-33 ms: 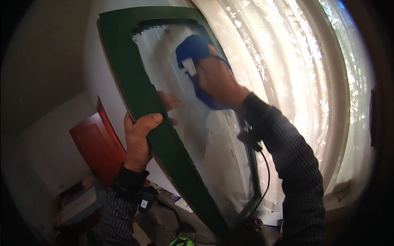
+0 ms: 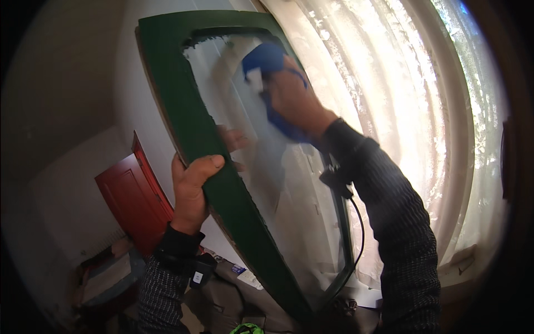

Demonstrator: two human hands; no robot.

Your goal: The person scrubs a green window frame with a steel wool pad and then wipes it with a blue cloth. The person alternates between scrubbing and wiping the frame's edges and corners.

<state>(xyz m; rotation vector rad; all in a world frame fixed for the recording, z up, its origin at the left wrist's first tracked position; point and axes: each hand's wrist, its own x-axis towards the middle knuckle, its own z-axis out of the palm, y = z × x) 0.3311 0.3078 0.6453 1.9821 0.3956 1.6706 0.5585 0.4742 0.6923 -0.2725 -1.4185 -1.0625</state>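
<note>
A tall green-framed panel [image 2: 192, 111] stands tilted before me, with a see-through glass pane [image 2: 311, 206] in it. Dark, ragged-edged paint or sealant borders the glass. My left hand [image 2: 192, 189] is closed round the panel's left edge, thumb on the green face; its fingertips show through the glass. High on the pane, my right hand [image 2: 297, 100] presses a bunched blue cloth [image 2: 264, 58] with a white tag. Part of the cloth hangs below the hand along the glass. The right hand is slightly smeared by motion.
A bright sheer curtain [image 2: 389, 111] fills the right side. To the left are a red door [image 2: 133, 195] and a table or bed with cloths [image 2: 108, 275]. A black cable [image 2: 362, 239] hangs from my right wrist. Something bright green [image 2: 247, 328] lies at the bottom.
The right hand and blue cloth have shifted slightly up and to the right on the glass. The panel and left hand sit a little further right in view.
</note>
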